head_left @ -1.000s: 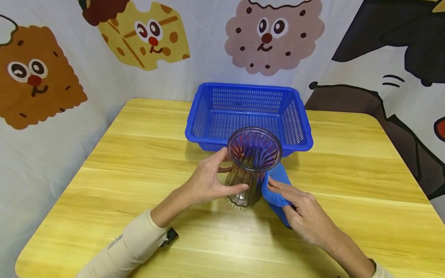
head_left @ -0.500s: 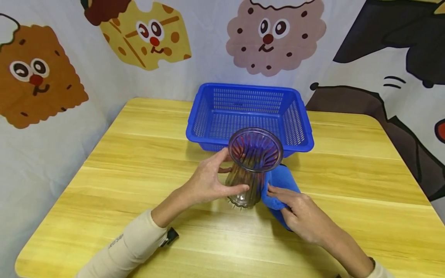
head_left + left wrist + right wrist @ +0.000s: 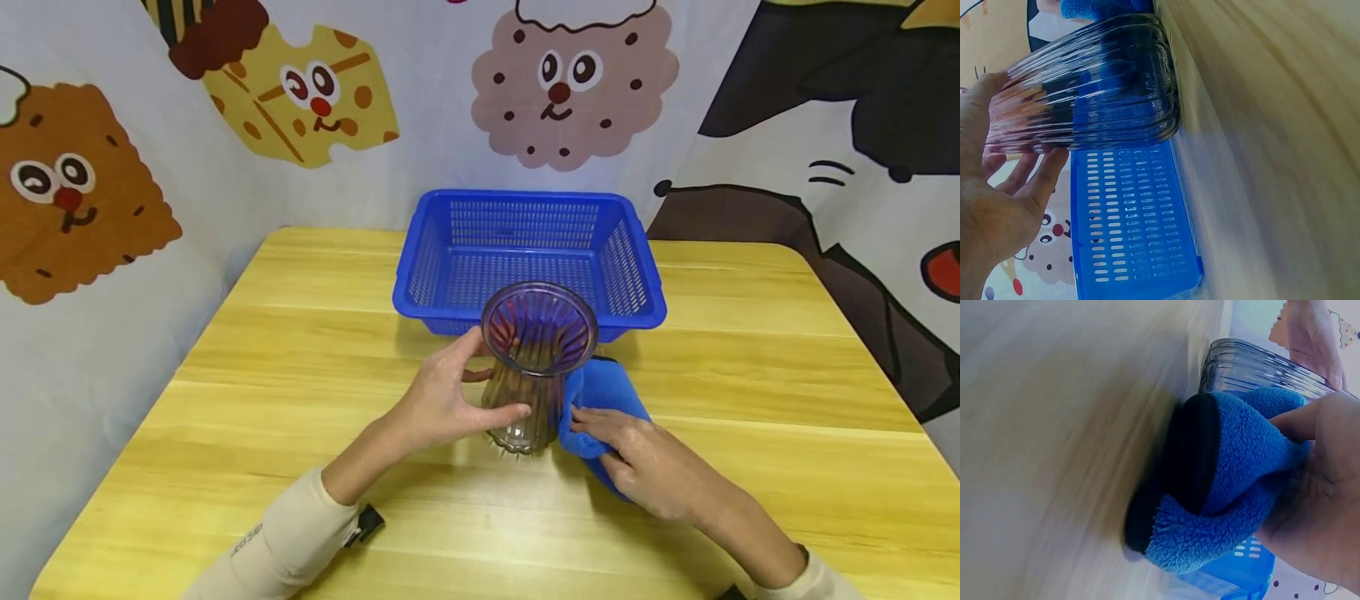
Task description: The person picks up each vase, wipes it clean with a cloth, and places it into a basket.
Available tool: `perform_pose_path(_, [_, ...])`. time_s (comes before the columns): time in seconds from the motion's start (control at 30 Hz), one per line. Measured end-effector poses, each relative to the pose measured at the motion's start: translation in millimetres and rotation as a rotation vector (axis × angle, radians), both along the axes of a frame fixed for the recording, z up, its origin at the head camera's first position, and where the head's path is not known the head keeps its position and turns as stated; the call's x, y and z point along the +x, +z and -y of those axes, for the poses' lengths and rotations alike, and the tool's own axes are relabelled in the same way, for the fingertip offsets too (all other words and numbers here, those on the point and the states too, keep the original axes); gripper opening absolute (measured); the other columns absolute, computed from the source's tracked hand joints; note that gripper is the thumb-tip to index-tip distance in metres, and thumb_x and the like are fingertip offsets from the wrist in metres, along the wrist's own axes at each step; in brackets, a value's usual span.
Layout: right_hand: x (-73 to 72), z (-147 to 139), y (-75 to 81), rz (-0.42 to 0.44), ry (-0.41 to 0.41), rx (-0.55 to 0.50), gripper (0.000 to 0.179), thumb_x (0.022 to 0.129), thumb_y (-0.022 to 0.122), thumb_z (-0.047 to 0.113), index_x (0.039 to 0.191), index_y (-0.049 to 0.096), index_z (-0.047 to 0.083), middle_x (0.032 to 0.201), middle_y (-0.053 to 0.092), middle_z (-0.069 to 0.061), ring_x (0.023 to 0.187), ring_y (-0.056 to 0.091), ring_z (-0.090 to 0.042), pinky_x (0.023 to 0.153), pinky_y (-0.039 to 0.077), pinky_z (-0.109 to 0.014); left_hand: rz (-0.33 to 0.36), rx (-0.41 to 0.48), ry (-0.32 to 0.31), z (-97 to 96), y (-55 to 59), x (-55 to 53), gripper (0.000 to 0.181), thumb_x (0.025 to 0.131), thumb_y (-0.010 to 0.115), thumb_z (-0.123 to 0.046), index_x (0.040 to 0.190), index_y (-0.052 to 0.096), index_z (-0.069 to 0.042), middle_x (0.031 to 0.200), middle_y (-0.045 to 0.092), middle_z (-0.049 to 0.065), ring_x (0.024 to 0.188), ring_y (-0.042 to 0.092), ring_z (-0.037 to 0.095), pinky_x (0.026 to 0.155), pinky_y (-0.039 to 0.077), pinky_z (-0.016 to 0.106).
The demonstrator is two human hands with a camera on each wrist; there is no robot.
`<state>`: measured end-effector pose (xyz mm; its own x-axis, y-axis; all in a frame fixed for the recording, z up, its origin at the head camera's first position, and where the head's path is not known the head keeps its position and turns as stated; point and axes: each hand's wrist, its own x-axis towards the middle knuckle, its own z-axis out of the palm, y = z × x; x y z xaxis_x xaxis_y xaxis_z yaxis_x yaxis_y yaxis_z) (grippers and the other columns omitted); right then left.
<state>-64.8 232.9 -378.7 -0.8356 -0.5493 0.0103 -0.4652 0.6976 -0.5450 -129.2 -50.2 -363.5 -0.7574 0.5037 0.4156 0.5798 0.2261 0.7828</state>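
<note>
A ribbed clear glass vase (image 3: 538, 367) with a purple-red tint and a flared rim stands upright at mid-table, on or just above the wood. From its left side my left hand (image 3: 438, 396) grips it, thumb across the near face and fingers round behind. My right hand (image 3: 652, 462) pinches a folded blue cloth (image 3: 611, 392) with dark edging and holds it against the vase's right side. In the right wrist view, the fluffy cloth (image 3: 1241, 456) bunches in the palm under the thumb. The left wrist view has the vase's ribbed side (image 3: 1097, 87) across it.
Close behind the vase is a blue perforated plastic basket (image 3: 431, 317). The light wooden table (image 3: 285, 333) reaches a cartoon-printed cloth backdrop (image 3: 345, 192) at the back. A small black clip (image 3: 367, 525) sits at the left cuff.
My right hand with the cloth has slid slightly down the vase's right side, and more of the cloth spreads out behind it. My left hand keeps its grip. The head view has shifted a little.
</note>
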Motion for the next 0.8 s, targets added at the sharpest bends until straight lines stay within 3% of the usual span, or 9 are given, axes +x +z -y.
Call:
perform_pose_path(0.13, [-1.0,-4.0,2.3,0.086,-0.039,-0.079,0.050,0.098,0.052,-0.004,0.147,0.054,0.006,0.150,0.051,-0.004,0.141,0.040,-0.036,0.110,0.039,-0.062,-0.002,0.004,0.008,0.8,0.1,0.3,0.082,0.075,0.093,-0.022,0.143,0.050,-0.011,0.130,0.061,0.003,0.122,0.059,0.021,0.086,0.059,0.024])
perform_pose_path(0.23, [-1.3,-5.3,6.1,0.089,-0.096,-0.162,0.047,0.103,0.048,0.000,0.148,0.054,0.011,0.149,0.052,0.001,0.140,0.040,-0.033,0.110,0.041,-0.060,0.000,0.009,0.007,0.5,-0.2,0.9,0.081,0.074,0.094,-0.021,0.142,0.050,-0.010,0.130,0.061,0.004,0.122,0.059,0.022,0.086,0.059,0.024])
perform_pose_path(0.37, [1.9,-4.4,16.9,0.075,-0.227,-0.296,0.041,0.107,0.047,0.006,0.146,0.056,0.013,0.143,0.057,-0.002,0.132,0.049,-0.027,0.106,0.048,-0.043,0.010,0.016,0.006,-0.3,-1.0,1.6,0.079,0.074,0.094,-0.021,0.139,0.051,-0.009,0.127,0.062,0.004,0.120,0.060,0.024,0.086,0.059,0.024])
perform_pose_path(0.47, [6.1,-1.0,28.0,0.071,-0.353,-0.447,0.036,0.106,0.049,0.006,0.140,0.061,0.007,0.132,0.064,-0.009,0.117,0.061,-0.022,0.092,0.056,-0.029,0.017,0.024,0.011,-1.1,-0.9,2.7,0.078,0.073,0.095,-0.021,0.137,0.052,-0.010,0.125,0.062,0.003,0.118,0.061,0.022,0.086,0.059,0.024])
perform_pose_path(0.53, [9.6,3.1,35.0,0.062,-0.439,-0.564,0.032,0.106,0.051,0.007,0.135,0.063,0.004,0.123,0.068,-0.010,0.105,0.067,-0.018,0.081,0.059,-0.023,0.014,0.029,0.015,-2.0,-0.7,3.5,0.076,0.073,0.095,-0.020,0.136,0.053,-0.010,0.124,0.062,0.003,0.117,0.061,0.020,0.087,0.059,0.024])
perform_pose_path(0.63, [14.3,10.5,41.4,0.028,-0.527,-0.764,0.027,0.103,0.054,0.002,0.125,0.068,0.003,0.109,0.072,-0.008,0.089,0.070,-0.015,0.070,0.062,-0.025,-0.007,0.030,0.026,-3.1,-0.3,5.2,0.074,0.074,0.095,-0.021,0.134,0.053,-0.009,0.122,0.063,0.003,0.116,0.061,0.016,0.087,0.059,0.024])
perform_pose_path(0.7, [17.5,15.9,43.3,-0.017,-0.555,-0.866,0.026,0.100,0.055,-0.003,0.119,0.072,0.004,0.103,0.073,-0.005,0.084,0.070,-0.014,0.068,0.061,-0.023,-0.024,0.024,0.038,-3.7,-0.4,6.3,0.073,0.074,0.094,-0.022,0.133,0.053,-0.009,0.121,0.063,0.003,0.115,0.061,0.015,0.087,0.059,0.024])
perform_pose_path(0.8, [21.9,24.0,43.1,-0.102,-0.536,-0.949,0.031,0.095,0.056,-0.012,0.113,0.075,0.005,0.099,0.074,-0.004,0.083,0.070,-0.012,0.069,0.059,-0.018,-0.045,0.010,0.062,-3.7,-1.0,7.7,0.074,0.074,0.095,-0.023,0.133,0.053,-0.009,0.120,0.063,0.001,0.113,0.061,0.014,0.087,0.059,0.024])
